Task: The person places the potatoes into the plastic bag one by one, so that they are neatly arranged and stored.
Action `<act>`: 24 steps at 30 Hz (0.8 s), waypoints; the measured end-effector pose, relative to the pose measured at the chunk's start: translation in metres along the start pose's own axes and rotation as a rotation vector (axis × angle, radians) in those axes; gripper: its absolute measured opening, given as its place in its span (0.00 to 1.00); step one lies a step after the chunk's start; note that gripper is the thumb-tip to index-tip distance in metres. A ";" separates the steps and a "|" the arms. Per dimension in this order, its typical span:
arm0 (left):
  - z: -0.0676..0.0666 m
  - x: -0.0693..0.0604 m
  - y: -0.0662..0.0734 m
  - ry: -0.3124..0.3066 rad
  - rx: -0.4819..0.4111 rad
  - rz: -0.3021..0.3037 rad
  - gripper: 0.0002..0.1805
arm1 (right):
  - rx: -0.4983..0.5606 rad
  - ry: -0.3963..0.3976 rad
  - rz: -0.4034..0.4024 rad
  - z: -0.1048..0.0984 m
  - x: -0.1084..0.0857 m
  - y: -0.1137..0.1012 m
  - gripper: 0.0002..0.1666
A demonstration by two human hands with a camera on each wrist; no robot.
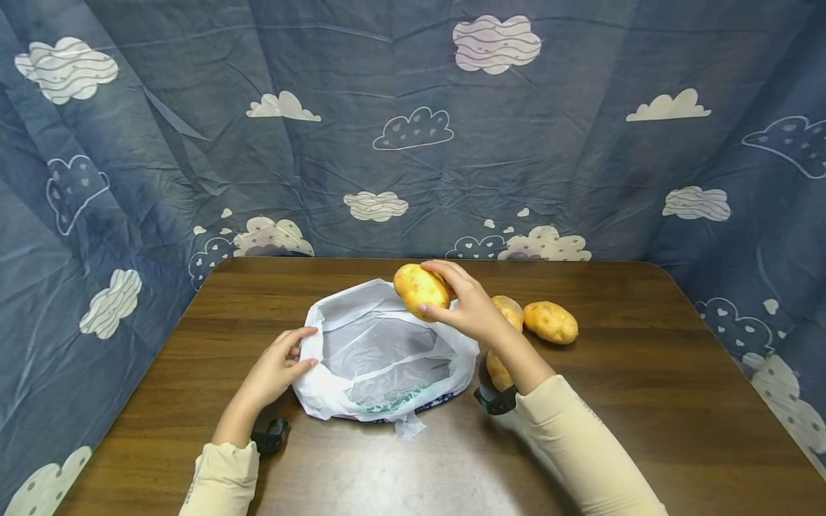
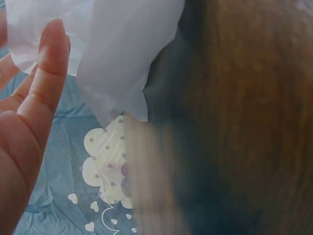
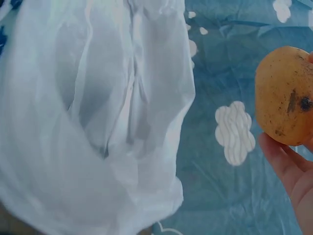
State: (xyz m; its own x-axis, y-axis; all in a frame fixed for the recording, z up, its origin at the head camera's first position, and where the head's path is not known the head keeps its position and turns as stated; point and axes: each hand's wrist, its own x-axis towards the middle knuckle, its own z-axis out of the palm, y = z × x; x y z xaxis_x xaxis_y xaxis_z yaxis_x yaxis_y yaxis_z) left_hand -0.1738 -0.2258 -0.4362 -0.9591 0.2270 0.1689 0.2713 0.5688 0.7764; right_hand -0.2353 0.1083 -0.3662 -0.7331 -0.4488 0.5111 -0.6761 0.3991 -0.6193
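A white plastic bag (image 1: 387,358) lies on the table with its mouth spread wide, and nothing solid shows inside. At its left rim, my left hand (image 1: 271,369) pinches the plastic between thumb and fingers; the left wrist view shows the fingers (image 2: 51,63) against the bag (image 2: 117,54). My right hand (image 1: 471,308) grips a yellow potato (image 1: 421,290) above the bag's back right rim. In the right wrist view that potato (image 3: 283,98) has dark spots, held at the edge by the hand (image 3: 293,176), beside the bag (image 3: 146,171).
Right of the bag, a potato (image 1: 551,322) lies on the brown table (image 1: 645,401). Two more potatoes, one at the back (image 1: 508,312) and one nearer (image 1: 498,371), are partly hidden by my right forearm. A blue cloud-patterned cloth (image 1: 413,172) hangs behind the table.
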 end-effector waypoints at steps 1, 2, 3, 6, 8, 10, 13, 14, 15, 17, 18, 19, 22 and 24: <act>0.000 0.000 0.000 0.001 0.001 0.003 0.27 | 0.012 -0.009 -0.001 0.003 0.003 0.000 0.35; 0.000 0.000 0.000 0.001 0.005 0.006 0.26 | 0.018 -0.020 0.001 0.006 0.006 0.000 0.35; 0.000 0.000 0.000 0.002 0.007 0.011 0.26 | 0.027 -0.030 0.005 0.008 0.009 0.001 0.35; 0.000 0.000 -0.001 0.003 0.009 0.022 0.26 | 0.039 -0.053 0.011 0.017 0.015 0.001 0.34; 0.000 0.000 -0.002 0.003 0.006 0.025 0.26 | 0.041 -0.067 0.010 0.023 0.019 0.002 0.34; 0.000 0.001 -0.002 0.005 0.006 0.022 0.26 | 0.047 -0.081 0.006 0.029 0.022 0.002 0.34; -0.001 0.001 -0.001 0.007 0.007 0.023 0.26 | 0.057 -0.106 0.004 0.040 0.027 0.002 0.35; -0.001 0.001 -0.001 0.006 0.009 0.022 0.26 | 0.062 -0.115 0.006 0.043 0.029 0.002 0.35; -0.001 0.001 0.000 0.008 0.010 0.019 0.26 | 0.067 -0.124 0.007 0.047 0.030 0.002 0.35; -0.001 0.000 0.000 0.007 0.013 0.015 0.26 | 0.078 -0.140 0.016 0.053 0.032 0.003 0.35; -0.002 0.000 0.000 0.005 0.015 0.014 0.26 | 0.085 -0.148 0.022 0.056 0.033 0.003 0.35; -0.002 0.000 0.000 0.006 0.014 0.009 0.26 | 0.089 -0.157 0.034 0.059 0.034 0.003 0.35; -0.001 0.000 0.001 0.005 0.022 0.008 0.26 | 0.105 -0.192 0.071 0.067 0.036 0.004 0.35; -0.001 0.000 0.000 0.006 0.023 0.009 0.26 | 0.115 -0.217 0.101 0.073 0.038 0.005 0.36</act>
State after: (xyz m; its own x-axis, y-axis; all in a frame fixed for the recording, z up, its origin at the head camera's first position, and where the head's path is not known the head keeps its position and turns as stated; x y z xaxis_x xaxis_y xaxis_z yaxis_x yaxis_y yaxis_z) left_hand -0.1737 -0.2264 -0.4352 -0.9572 0.2272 0.1793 0.2814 0.5850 0.7606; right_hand -0.2608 0.0352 -0.3934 -0.7551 -0.5772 0.3109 -0.5783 0.3631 -0.7305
